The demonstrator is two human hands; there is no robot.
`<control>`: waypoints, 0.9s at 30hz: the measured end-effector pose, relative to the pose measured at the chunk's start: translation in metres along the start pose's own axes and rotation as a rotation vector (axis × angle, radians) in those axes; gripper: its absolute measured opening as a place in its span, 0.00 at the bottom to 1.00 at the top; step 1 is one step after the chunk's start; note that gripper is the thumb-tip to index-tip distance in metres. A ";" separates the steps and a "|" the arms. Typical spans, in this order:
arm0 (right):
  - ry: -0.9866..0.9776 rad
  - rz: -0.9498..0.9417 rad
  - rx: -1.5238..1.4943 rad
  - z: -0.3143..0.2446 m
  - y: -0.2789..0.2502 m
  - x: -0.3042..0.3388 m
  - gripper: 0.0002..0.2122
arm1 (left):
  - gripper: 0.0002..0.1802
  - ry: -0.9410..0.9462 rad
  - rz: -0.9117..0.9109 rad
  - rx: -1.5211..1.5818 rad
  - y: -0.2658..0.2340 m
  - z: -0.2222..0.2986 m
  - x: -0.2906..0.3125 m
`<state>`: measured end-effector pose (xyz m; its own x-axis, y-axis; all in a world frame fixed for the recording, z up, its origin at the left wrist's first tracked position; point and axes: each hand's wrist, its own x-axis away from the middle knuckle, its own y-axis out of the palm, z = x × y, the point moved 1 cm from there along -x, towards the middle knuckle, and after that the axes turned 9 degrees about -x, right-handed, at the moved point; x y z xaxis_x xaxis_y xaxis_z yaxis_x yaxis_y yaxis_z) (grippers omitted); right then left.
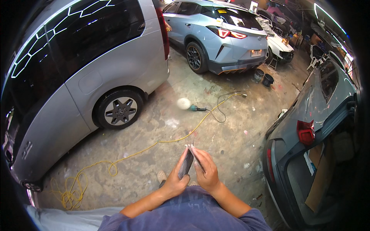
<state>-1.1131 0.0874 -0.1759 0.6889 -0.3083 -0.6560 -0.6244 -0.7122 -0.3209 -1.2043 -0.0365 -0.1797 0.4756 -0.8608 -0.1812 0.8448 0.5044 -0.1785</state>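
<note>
In front of my body both forearms reach up and meet near the middle of the view. My left hand is closed on a flat dark grey piece, with the thumb toward its lower end. A second thin dark piece is gripped by my right hand, its fingers laid along the outer side. The two pieces lean together at their far tips, where small whitish spots show by the fingertips. Whether they are spreader blades or folded sheets I cannot tell.
A green polisher with a round white pad lies on the concrete floor beyond my hands. A yellow cord snakes across the floor. A silver van stands left, a light blue car ahead, and a grey car with its rear open right.
</note>
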 end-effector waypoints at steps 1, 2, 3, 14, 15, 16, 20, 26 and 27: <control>0.039 0.031 0.007 0.003 0.000 -0.002 0.27 | 0.45 -0.037 -0.007 0.056 0.001 0.003 0.001; -0.058 -0.034 0.025 -0.006 -0.001 0.003 0.27 | 0.45 -0.033 -0.012 0.048 -0.004 0.015 -0.004; -0.080 -0.069 -0.021 -0.014 -0.001 0.001 0.26 | 0.46 -0.013 0.004 0.015 -0.009 0.013 -0.010; -0.044 -0.063 -0.115 -0.020 0.014 0.003 0.22 | 0.43 0.062 0.103 -0.033 -0.011 0.006 -0.013; 0.074 0.012 -0.131 -0.012 0.012 0.001 0.19 | 0.43 0.037 0.071 -0.017 -0.007 0.008 -0.009; 0.187 0.088 -0.144 -0.003 0.007 -0.006 0.17 | 0.43 0.017 0.041 -0.003 -0.002 0.013 -0.004; 0.648 0.345 -0.685 0.027 -0.013 0.005 0.17 | 0.36 -0.235 -0.062 -0.033 -0.015 0.004 0.020; 0.403 0.317 -0.698 -0.025 0.001 0.010 0.18 | 0.33 -0.184 0.481 0.161 -0.014 -0.011 -0.014; 0.372 0.246 -0.656 -0.026 0.004 0.010 0.18 | 0.33 -0.141 0.431 0.073 -0.012 -0.018 -0.012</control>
<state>-1.0992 0.0650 -0.1661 0.7093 -0.6134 -0.3474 -0.5101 -0.7868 0.3475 -1.2246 -0.0308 -0.1929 0.8118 -0.5770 -0.0902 0.5753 0.8166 -0.0464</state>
